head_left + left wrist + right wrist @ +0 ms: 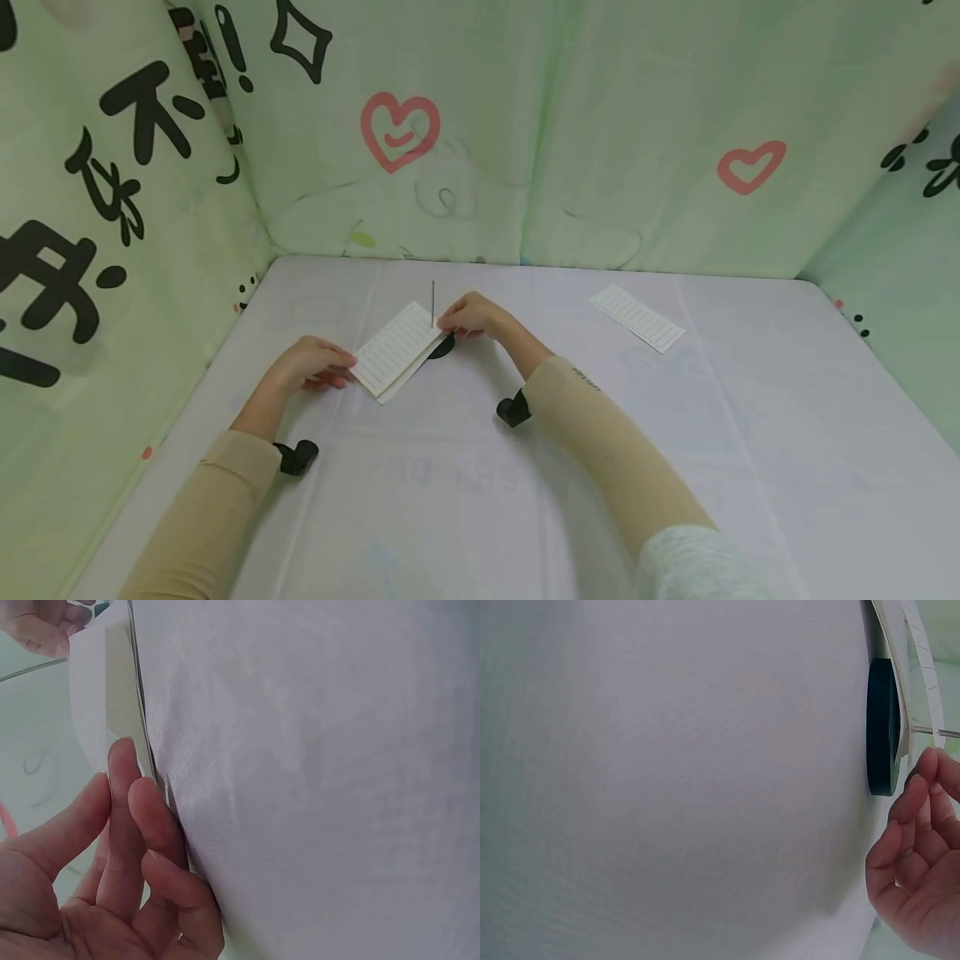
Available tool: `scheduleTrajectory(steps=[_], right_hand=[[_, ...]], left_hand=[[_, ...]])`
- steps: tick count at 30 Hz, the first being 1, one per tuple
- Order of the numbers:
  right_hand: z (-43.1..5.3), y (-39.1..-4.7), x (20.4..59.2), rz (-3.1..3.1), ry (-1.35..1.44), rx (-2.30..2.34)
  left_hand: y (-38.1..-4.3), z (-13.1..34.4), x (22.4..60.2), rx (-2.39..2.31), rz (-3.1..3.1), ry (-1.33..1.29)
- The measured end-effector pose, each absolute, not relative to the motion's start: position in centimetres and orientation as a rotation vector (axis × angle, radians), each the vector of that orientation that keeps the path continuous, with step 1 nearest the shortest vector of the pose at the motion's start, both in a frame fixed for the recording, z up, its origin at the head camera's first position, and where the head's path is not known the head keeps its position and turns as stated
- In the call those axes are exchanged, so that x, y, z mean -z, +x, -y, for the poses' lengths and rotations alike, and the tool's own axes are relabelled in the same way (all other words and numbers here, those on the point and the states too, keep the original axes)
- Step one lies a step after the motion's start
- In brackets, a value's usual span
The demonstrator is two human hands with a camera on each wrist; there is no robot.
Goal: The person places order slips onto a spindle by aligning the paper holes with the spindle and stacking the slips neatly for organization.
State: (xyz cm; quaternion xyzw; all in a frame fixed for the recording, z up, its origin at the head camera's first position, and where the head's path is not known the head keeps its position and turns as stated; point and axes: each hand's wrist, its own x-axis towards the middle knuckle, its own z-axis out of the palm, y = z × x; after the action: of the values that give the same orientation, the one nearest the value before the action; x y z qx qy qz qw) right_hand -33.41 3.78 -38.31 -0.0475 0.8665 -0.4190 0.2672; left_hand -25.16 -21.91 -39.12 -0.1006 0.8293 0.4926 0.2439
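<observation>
A lined white paper slip [396, 346] slants over the table, its near-left end pinched between the thumb and finger of my left hand [318, 362]. My right hand [471, 315] pinches the opposite end by its corner, beside a thin upright metal spike [432, 298]. Another paper sheet [403, 382] lies beneath that slip, over the round dark base [442, 347] of the bill spike. In the right wrist view the spike [949, 733] crosses the slip's end close to my right fingertips, and the base [882, 727] stands under the lower sheet.
A separate lined slip [637, 317] lies toward the back right of the white-covered table [465, 500]. Pale green printed curtains [637, 125] enclose the back and sides. Each wrist carries a small black camera [513, 409].
</observation>
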Motion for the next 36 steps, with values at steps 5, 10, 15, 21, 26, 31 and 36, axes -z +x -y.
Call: scheduleTrajectory(steps=[5, 10, 15, 21, 26, 31, 36], right_hand=[[-3.5, -33.6, 38.9, -2.347, -0.101, 1.116], [-3.7, -35.2, 41.1, -2.317, -0.131, 1.136], [-3.3, -33.4, 38.9, -2.355, -0.097, 1.107], [-3.5, -33.3, 39.1, -2.385, -0.121, 1.09], [-3.3, -33.3, 39.1, -2.427, -0.132, 1.055], [-3.2, -33.4, 39.4, -2.448, -0.134, 1.038], [-3.0, -33.6, 39.5, -2.469, -0.149, 1.003]], left_hand=[[-25.4, 21.8, 39.4, -1.314, -2.269, -0.296], [-25.6, 21.8, 39.6, -1.286, -2.26, -0.304], [-25.7, 21.9, 39.7, -1.261, -2.267, -0.301], [-25.9, 21.9, 39.8, -1.232, -2.268, -0.301], [-26.0, 21.9, 39.9, -1.194, -2.264, -0.312], [-26.1, 21.9, 39.9, -1.177, -2.265, -0.309], [-26.2, 22.0, 40.0, -1.164, -2.27, -0.306]])
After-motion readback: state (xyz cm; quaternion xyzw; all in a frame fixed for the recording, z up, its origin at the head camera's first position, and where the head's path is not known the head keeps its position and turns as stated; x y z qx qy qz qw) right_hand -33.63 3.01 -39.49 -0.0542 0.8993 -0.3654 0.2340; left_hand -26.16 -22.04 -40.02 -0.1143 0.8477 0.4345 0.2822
